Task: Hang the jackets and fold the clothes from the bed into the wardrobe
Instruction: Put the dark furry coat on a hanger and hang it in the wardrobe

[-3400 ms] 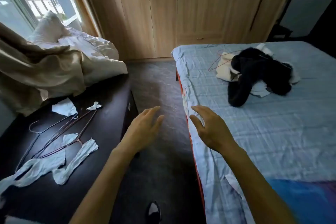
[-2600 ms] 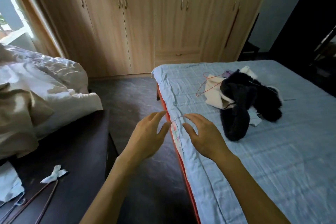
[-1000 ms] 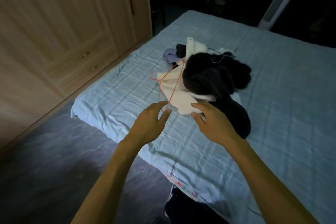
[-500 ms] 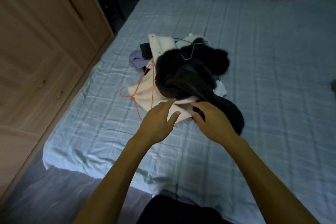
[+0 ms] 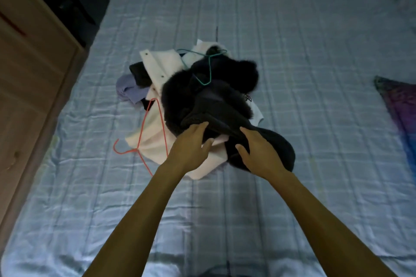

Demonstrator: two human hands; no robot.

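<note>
Reaching across a bed (image 5: 292, 51) dressed in a pale blue checked sheet, a person sets both bare hands on a heap of clothes lying near its middle; a light wooden wardrobe (image 5: 29, 74) stands well to the left of the left hand, alongside the mattress; directly under and beyond both sets of fingers sprawls a black fleece jacket (image 5: 202, 96), the largest piece of the heap, one thick sleeve of it running beneath the right hand and curling round to that hand's right; a cream jacket (image 5: 153, 139) with snap studs lies below the black one, spreading out to the left of the left hand and showing between the two thumbs; far to the right of the right hand, at the frame's edge, lies a purple-and-blue patterned cloth (image 5: 400, 105); the left hand (image 5: 191, 146) is spread, fingers straight with their tips on the black fleece's near edge, thumb held apart over the cream fabric, nothing pinched; the right hand (image 5: 258, 155) is likewise spread, palm down on the black sleeve, thumb splayed toward the left hand; a lavender garment (image 5: 128, 87) is bunched at the heap's far left, well beyond the left hand; a red wire hanger (image 5: 162, 125) lies on the cream jacket just left of the left hand, its hook on the sheet; a green wire hanger (image 5: 209, 69) rests atop the black fleece, beyond both hands' fingertips.
</note>
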